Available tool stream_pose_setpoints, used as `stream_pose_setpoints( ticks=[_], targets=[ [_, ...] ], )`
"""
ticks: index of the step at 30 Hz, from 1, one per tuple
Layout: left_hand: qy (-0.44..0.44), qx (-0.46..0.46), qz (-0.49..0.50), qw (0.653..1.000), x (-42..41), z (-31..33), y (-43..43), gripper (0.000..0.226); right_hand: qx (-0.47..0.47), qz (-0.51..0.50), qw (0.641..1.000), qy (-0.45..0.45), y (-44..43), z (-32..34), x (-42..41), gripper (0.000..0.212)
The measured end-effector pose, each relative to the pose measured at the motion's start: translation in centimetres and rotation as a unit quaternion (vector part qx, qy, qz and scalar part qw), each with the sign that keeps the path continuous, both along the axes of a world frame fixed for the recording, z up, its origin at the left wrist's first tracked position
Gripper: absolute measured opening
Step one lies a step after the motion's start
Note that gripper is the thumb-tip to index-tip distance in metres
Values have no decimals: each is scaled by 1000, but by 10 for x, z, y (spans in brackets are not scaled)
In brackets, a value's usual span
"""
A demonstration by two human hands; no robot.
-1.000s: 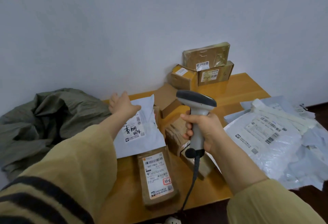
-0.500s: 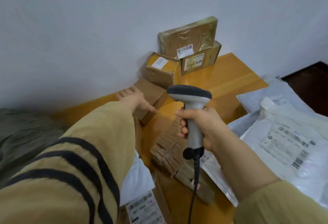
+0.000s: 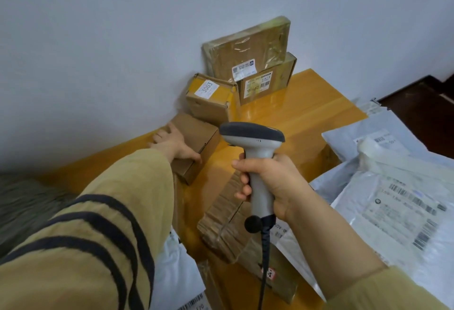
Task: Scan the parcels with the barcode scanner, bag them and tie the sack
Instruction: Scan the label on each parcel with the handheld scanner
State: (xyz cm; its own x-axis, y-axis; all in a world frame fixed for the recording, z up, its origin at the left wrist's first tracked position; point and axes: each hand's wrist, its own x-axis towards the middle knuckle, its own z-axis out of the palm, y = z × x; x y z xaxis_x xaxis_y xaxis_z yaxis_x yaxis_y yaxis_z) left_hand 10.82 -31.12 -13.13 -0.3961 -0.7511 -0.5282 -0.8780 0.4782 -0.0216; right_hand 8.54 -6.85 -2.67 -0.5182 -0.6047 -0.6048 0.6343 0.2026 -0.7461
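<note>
My right hand point(image 3: 272, 182) grips the handle of a grey barcode scanner point(image 3: 255, 152), held upright over the wooden table point(image 3: 307, 115), its cable hanging down. My left hand point(image 3: 175, 146) grips a plain brown cardboard box point(image 3: 199, 142) near the wall, fingers over its far side and thumb on the near face. A box labelled 3003 point(image 3: 211, 98) stands just behind it. Two more taped boxes point(image 3: 255, 64) are stacked against the wall. A flat corrugated parcel point(image 3: 226, 221) lies under the scanner. The grey-green sack point(image 3: 27, 209) lies at the left edge.
White plastic mailers point(image 3: 398, 199) with barcode labels pile up on the right side of the table. Another white mailer point(image 3: 174, 280) lies under my left sleeve. The wall runs close behind the boxes. Dark floor shows at the far right.
My left hand left the white mailer, reached forward to the plain brown box by the wall and now grips it. The view swung right; the scanner stays in my right hand.
</note>
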Motion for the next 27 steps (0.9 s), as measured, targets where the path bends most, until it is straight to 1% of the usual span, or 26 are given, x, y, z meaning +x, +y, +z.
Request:
stream_pose_setpoints(
  ticks=[3,5,7,8,9,11,12,13,16,18,20,22,25,27],
  targets=[
    [30,9,9,999,3,19,6,150,-1,-3,1000,13,6,4,3,15],
    [69,25,23,997,6,36,5,151,-4,-6,1000,18,13,10,7,15],
    [132,55,53,988,12,58,6,144,-10,-7,1000,21,21,19,12,15],
    [176,81,70,979,16,71,9,134,-13,-7,1000,23,25,23,14,14],
    [225,119,92,963,20,84,12,121,-18,-7,1000,25,29,28,17,14],
    [321,208,132,914,28,112,22,94,-34,-14,999,28,36,38,23,14],
    [354,240,143,893,34,127,29,85,-42,-21,998,33,40,43,25,15],
    [380,265,147,874,42,141,37,82,-49,-31,997,42,43,48,27,15],
    [437,333,140,824,71,179,67,99,-80,-71,992,63,54,61,34,16],
    [466,384,135,785,94,195,91,105,-96,-86,989,70,62,65,39,13],
    [481,429,138,752,117,199,113,107,-88,-90,989,73,68,67,44,21],
    [492,484,134,711,138,198,131,103,-67,-72,993,58,74,68,50,27],
    [508,566,132,636,166,192,151,80,-66,-19,998,-6,85,66,62,26],
    [511,585,155,610,180,188,162,77,-86,13,996,-37,90,62,74,20]
  ],
)
